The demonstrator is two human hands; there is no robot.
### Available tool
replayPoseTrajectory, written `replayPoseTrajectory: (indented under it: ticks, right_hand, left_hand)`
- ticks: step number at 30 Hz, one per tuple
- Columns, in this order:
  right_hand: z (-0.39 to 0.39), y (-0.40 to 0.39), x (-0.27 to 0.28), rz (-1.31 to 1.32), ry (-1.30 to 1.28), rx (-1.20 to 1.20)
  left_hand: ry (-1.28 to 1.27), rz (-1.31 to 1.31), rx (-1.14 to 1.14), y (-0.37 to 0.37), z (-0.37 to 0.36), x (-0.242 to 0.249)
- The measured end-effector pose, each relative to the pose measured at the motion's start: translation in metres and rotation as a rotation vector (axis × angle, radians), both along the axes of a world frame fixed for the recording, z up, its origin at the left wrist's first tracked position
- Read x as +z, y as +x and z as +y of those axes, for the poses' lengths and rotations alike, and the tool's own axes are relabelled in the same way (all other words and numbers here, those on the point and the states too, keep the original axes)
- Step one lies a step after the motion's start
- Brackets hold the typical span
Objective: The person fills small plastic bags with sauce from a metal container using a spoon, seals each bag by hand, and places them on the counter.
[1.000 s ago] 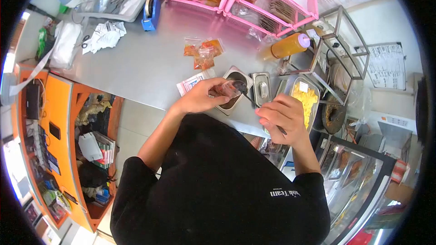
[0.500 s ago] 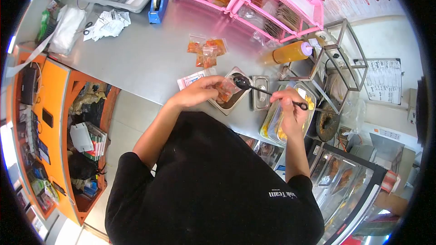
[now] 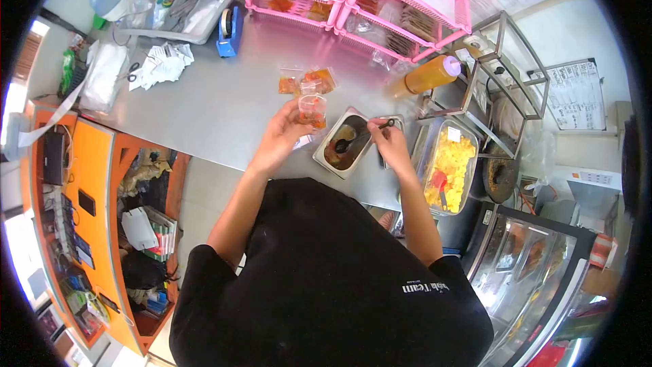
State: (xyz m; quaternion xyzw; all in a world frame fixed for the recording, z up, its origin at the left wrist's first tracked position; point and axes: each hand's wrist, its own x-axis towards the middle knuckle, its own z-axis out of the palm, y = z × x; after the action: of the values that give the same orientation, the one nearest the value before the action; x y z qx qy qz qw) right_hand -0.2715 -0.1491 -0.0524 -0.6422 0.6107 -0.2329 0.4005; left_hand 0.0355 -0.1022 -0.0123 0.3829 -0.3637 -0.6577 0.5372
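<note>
My left hand [image 3: 282, 129] pinches a small clear plastic bag [image 3: 312, 117] holding orange-red sauce, with its mouth apart at the top. My right hand [image 3: 390, 143] is closed on the dark handle of a black spoon [image 3: 342, 145], whose bowl rests low inside a steel pan [image 3: 320, 158] with brownish liquid. Just beyond my left hand lie filled bags of orange-red sauce [image 3: 319, 80] on the steel counter [image 3: 224, 105]. Behind my right hand a smaller steel pan [image 3: 399, 121] is mostly covered. A printed paper under my left wrist is largely hidden.
To the right stands a clear tub [image 3: 426, 194] of yellow food pieces with a red utensil. A sauce bottle [image 3: 431, 75] and a metal rack [image 3: 499, 61] are behind it. Pink baskets [image 3: 339, 10], a blue tape dispenser [image 3: 230, 37] and crumpled papers [image 3: 161, 66] line the back.
The spoon has gone from the bag's mouth down into the steel pan, and my right hand has moved left. My left hand has carried the bag away from the pan, toward the filled bags.
</note>
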Motion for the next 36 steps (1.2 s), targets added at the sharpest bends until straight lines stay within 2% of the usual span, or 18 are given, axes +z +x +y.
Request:
replayPoseTrajectory:
  ticks: [3,4,7,10,13,16,19,28,31,36]
  right_hand:
    - [-0.001,0.009,0.030,0.443,0.029,-0.220]
    - [0.000,0.006,0.036,0.326,0.029,-0.322]
    - [0.012,0.002,0.047,0.372,-0.254,-0.336]
    - [0.040,0.019,0.068,-0.123,-0.141,-0.239]
    - [0.061,0.040,0.115,-0.788,0.409,-0.119]
    - [0.073,0.054,0.118,-0.972,0.573,-0.157]
    - [0.075,0.052,0.109,-1.106,0.695,-0.176]
    - [0.078,0.074,0.106,-1.185,0.859,-0.017]
    - [0.082,0.093,0.116,-1.117,0.837,-0.082]
    - [0.083,0.110,0.120,-1.065,0.957,0.013]
  left_hand:
    - [-0.153,-0.130,0.133,-0.012,0.006,0.026]
    - [-0.190,-0.189,0.158,-0.014,0.007,0.036]
    - [-0.263,-0.262,0.215,-0.026,0.016,0.038]
    - [-0.407,-0.455,0.216,-0.034,0.024,0.038]
    - [-0.542,-0.610,0.204,-0.041,0.030,0.038]
    - [-0.661,-0.764,0.219,-0.042,0.036,0.029]
    - [-0.701,-0.845,0.223,-0.037,0.044,0.029]
    - [-0.692,-0.981,0.273,-0.008,0.073,0.037]
    - [-0.700,-1.014,0.322,0.000,0.083,0.036]
    - [-0.656,-1.060,0.364,0.017,0.103,0.036]
